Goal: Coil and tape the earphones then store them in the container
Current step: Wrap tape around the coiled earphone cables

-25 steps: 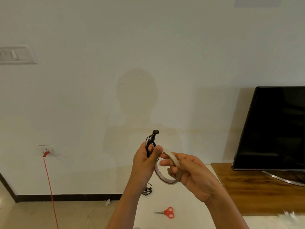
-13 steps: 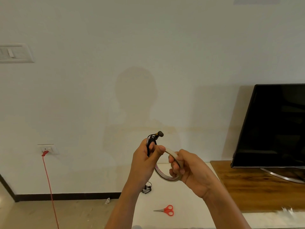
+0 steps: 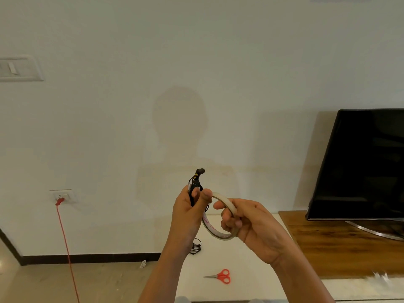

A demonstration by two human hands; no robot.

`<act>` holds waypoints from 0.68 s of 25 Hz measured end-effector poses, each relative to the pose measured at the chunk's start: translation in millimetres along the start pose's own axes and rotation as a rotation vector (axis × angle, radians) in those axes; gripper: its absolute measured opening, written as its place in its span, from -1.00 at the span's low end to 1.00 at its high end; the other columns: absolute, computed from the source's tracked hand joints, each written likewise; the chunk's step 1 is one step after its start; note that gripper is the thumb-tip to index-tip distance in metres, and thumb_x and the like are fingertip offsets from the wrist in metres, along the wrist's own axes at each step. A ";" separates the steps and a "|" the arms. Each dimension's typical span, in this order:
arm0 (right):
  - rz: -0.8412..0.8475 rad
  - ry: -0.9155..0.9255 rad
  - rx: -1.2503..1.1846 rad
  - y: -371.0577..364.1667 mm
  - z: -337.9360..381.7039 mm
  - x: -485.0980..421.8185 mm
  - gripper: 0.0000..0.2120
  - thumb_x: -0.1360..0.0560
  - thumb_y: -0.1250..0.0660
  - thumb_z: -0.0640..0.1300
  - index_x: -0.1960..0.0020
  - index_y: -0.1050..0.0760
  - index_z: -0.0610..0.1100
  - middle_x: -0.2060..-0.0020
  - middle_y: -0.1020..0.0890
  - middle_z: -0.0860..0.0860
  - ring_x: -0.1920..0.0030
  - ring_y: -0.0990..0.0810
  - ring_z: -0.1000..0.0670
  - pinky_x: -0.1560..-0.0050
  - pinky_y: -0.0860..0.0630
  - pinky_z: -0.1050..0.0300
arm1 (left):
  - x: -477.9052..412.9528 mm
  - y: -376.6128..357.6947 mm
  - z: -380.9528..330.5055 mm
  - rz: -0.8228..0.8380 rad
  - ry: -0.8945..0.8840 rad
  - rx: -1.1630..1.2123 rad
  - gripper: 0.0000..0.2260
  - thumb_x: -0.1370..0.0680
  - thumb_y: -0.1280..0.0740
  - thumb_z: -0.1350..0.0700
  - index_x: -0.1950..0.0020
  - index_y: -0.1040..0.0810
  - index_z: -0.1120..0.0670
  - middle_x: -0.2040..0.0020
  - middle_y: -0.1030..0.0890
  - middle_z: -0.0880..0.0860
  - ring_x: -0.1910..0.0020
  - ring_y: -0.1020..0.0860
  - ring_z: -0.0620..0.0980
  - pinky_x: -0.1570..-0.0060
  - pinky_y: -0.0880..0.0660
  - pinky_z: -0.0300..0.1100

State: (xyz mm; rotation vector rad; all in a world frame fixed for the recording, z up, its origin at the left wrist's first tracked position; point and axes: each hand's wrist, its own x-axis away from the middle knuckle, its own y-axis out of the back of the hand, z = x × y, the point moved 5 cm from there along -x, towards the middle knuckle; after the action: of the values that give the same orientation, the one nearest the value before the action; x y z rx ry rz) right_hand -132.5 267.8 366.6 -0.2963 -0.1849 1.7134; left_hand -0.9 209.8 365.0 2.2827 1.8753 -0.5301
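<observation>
My left hand grips a coiled bundle of black earphones, raised in front of the wall; an earbud and loops stick out above the fist. My right hand holds a ring of clear tape, fingers curled through and around it. The roll touches my left thumb. A second black earphone bundle lies on the white table below my hands. No container is in view.
Red-handled scissors lie on the white table near its front. A black TV stands on a wooden cabinet to the right. A red cable hangs from a wall socket on the left.
My right hand shifted its grip on the tape roll, curling its fingers through the ring, and the roll tilted. My left hand kept the earphones in about the same place.
</observation>
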 end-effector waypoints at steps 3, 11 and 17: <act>-0.137 -0.071 0.037 3.6 -1.3 -2.0 -0.60 -0.56 -0.09 -0.25 0.26 -0.66 -0.17 0.50 -0.50 -0.03 0.47 -0.38 0.09 0.15 -0.47 0.09 | 0.6 -0.9 -4.1 0.015 -0.032 -0.020 -0.63 -0.35 -0.40 -0.17 0.24 -0.32 0.05 0.41 -0.40 -0.13 0.38 -0.36 -0.13 0.32 -0.40 -0.44; -0.056 -0.086 0.025 -3.6 4.2 -3.7 -0.65 -0.51 -0.10 -0.33 0.19 -0.66 -0.21 0.45 -0.53 -0.05 0.46 -0.37 0.08 0.15 -0.46 0.11 | 1.1 2.2 -5.1 -0.018 -0.046 -0.081 -0.66 -0.39 -0.35 -0.16 0.23 -0.40 0.10 0.34 -0.41 -0.02 0.34 -0.39 -0.10 0.26 -0.45 -0.38; -0.004 -0.024 0.091 -6.2 6.0 -0.9 -0.60 -0.57 -0.04 -0.31 0.14 -0.65 -0.17 0.32 -0.63 -0.09 0.36 -0.47 0.07 0.14 -0.53 0.21 | 1.0 7.5 -2.5 -0.079 0.068 0.056 -0.63 -0.42 -0.32 -0.18 0.15 -0.40 0.14 0.37 -0.50 -0.08 0.35 -0.42 -0.10 0.22 -0.39 -0.17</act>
State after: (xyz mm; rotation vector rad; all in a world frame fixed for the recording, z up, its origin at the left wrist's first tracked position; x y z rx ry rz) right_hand -128.4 268.2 374.2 -0.2074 -0.1247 1.7164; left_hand 7.1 209.9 366.1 2.2966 2.0142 -0.5280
